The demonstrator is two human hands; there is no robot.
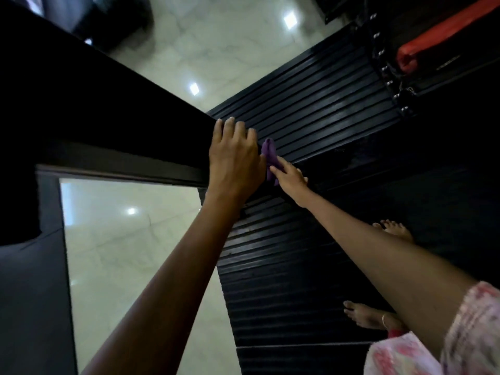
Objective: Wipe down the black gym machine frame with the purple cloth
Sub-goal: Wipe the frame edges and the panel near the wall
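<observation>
A thick black beam of the gym machine frame [108, 112] runs from the upper left to the centre of the head view. My left hand [235, 155] rests over the beam's end, its fingers curled over the top edge. Just to its right, my right hand [289, 177] holds the purple cloth [269, 155] against the end of the frame. Only a small bunched part of the cloth shows between the two hands. The fingers of my right hand lie mostly behind the cloth and the beam.
A black ribbed rubber mat [311, 109] covers the floor below, with my bare feet [395, 231] on it. Glossy pale tile floor [130, 239] lies to the left. More black equipment with a red pad [443, 36] stands at the upper right.
</observation>
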